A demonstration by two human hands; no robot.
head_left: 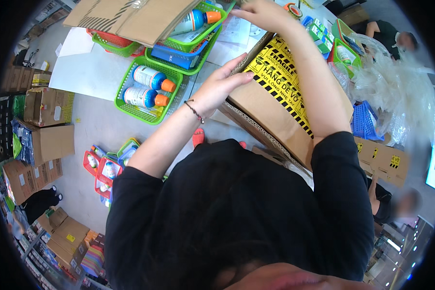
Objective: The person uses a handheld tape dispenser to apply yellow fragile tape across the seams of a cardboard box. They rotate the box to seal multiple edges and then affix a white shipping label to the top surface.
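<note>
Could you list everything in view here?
Taped box: one, brown with yellow-black tape, centre right
Table: one, white, upper left
Flat cardboard: one or more, brown, top left
Front basket: one, green, near table edge
Its bottles: two, blue and white, orange caps, inside
Stacked baskets: several, green, red, blue, behind
Clear wrap: one heap, translucent, right
Right basket: one, blue, beside wrap
Floor baskets: several, red, green, blue, left
Cartons: several, brown, far left
Other people: at least two, dark clothes, right
Left grip: one, bare, on box's left edge
Right grip: one, bare, beyond box's far end
</note>
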